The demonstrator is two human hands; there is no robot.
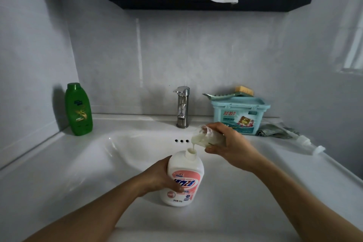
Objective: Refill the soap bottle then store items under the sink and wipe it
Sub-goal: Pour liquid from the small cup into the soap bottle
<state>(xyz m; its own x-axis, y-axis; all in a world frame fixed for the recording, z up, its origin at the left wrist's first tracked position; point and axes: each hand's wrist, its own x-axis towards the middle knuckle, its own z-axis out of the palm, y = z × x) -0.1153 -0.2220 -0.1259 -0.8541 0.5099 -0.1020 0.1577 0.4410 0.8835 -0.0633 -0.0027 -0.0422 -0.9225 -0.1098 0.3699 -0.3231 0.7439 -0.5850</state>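
My left grip (157, 178) is curled round the belly of the soap bottle (184, 175), with the thumb across the pink label and the fingers behind. The bottle sits low at the front of the sink (137, 153), neck up and uncapped. I cannot tell whether its base rests fully on the basin. My right grip (229, 145) wraps the clear cup (204, 136), which is tipped toward the neck, and a thin cream stream drops from its lip into the mouth.

I judge the bottle to be thin plastic that gives under a hard squeeze. I want a firm hold but not a tight one, or soap may well up out of the neck. It should grow heavier as it fills, and any drip on the shoulder would make it slick. The waist, where the label wraps, looks the safest place to hold. The mouth is narrow, so the cup's lip needs to sit right above it.

The bottle is white with rounded shoulders, and its pink and red label carries blue lettering. Its pump (306, 142) lies on the surface (49, 163) to the right, near a crumpled cloth (275, 130).
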